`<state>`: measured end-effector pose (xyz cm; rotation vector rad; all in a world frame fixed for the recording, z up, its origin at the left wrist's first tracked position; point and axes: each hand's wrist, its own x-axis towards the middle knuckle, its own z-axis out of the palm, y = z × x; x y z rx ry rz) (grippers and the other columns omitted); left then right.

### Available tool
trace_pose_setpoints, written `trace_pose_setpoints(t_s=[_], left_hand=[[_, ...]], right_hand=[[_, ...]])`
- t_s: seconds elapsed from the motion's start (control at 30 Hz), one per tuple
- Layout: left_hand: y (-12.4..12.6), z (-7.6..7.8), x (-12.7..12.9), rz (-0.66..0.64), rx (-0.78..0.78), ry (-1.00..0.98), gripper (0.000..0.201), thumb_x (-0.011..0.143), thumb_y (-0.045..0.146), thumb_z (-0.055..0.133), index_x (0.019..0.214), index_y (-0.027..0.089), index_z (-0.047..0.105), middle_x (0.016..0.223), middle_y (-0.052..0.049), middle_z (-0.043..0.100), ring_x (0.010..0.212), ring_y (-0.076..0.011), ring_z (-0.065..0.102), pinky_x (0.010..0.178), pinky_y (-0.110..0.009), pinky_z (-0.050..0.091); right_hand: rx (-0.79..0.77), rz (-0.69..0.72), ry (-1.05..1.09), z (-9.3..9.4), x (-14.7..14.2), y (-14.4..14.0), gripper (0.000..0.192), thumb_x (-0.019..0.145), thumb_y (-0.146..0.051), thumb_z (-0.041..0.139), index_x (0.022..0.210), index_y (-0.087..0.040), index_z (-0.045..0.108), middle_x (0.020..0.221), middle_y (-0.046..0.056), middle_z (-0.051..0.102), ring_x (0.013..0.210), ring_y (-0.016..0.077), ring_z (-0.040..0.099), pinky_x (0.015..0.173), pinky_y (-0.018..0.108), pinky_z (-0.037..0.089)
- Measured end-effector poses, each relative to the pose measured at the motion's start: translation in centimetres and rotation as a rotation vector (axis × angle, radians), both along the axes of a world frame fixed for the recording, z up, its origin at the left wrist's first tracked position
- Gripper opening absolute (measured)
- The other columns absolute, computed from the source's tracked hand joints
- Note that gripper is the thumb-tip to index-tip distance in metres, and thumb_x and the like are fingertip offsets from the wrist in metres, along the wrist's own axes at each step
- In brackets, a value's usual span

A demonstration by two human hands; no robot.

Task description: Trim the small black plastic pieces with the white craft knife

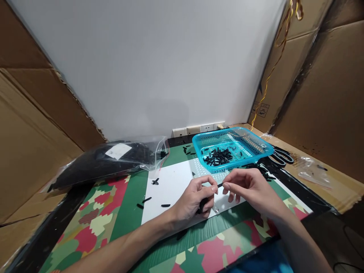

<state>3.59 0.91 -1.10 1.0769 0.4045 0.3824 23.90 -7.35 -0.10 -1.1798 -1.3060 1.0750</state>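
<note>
no writing is readable: the white label (118, 151) on the clear bag (108, 161) at the far left corner of the table (93, 223) is too blurred to read. we see the left hand (195, 201) resting on the white sheet (170, 185), thumb and forefinger pinched on one end of a small black piece (220, 185), with more black pieces tucked in its palm. the right hand (250, 187) pinches the other end, remaining fingers loosely curled. the blue basket (257, 146) of black pieces stands just beyond the hands, near the far edge. scissors (281, 156) lie at the far right corner. open sheet remains left of the hands.
</note>
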Motion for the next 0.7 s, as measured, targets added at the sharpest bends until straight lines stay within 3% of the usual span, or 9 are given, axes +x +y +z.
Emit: trace_pose_setpoints(t_s=[0.23,0.7], left_hand=[[0.0,0.2,0.1,-0.01,0.006,0.017,0.025,0.103,0.042,0.069,0.096,0.022,0.056,0.05,0.011,0.048,0.038,-0.0042,0.026,0.039,-0.014,0.028],[0.0,-0.1,0.2,-0.006,0.088,0.053,0.032,0.104,0.051,0.066,0.1,0.022,0.053,0.051,0.011,0.049,0.038,-0.0057,0.031,0.04,-0.015,0.031]], right_hand=[[0.277,-0.061,-0.45,0.1,1.1,-0.7,0.015,0.104,-0.031,0.07,0.095,-0.023,0.079,0.085,0.001,0.08,0.074,0.0164,0.073,0.067,0.025,0.053],[0.589,-0.2,-0.656,-1.1,0.6,0.0,0.011,0.103,-0.016,0.065,0.099,-0.021,0.074,0.079,0.001,0.075,0.06,0.013,0.062,0.057,0.025,0.044]])
